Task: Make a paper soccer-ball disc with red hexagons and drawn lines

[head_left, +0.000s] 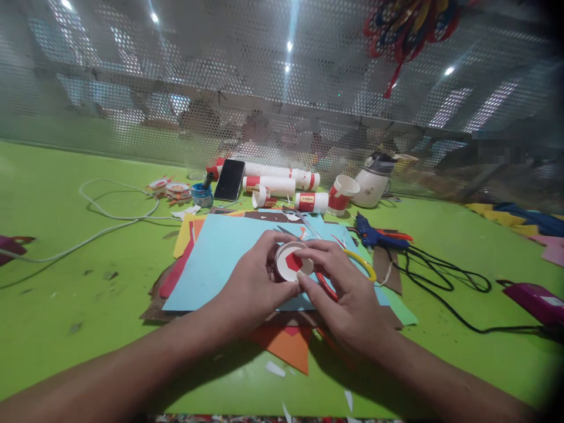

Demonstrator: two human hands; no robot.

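My left hand and my right hand both grip a small white paper cup above the light blue paper sheet. The cup's round bottom faces me, with a red shape stuck on it. Fingers of both hands curl around its rim. Under my right hand lie scissors with red and yellow handles, partly hidden. Orange, red and yellow paper sheets stick out from beneath the blue one.
A blue glue gun with a black cord lies to the right. Behind the paper are stacks of red-and-white cups, a phone, a blue pot, a white jug. A white cable runs left. A perforated metal screen closes the back.
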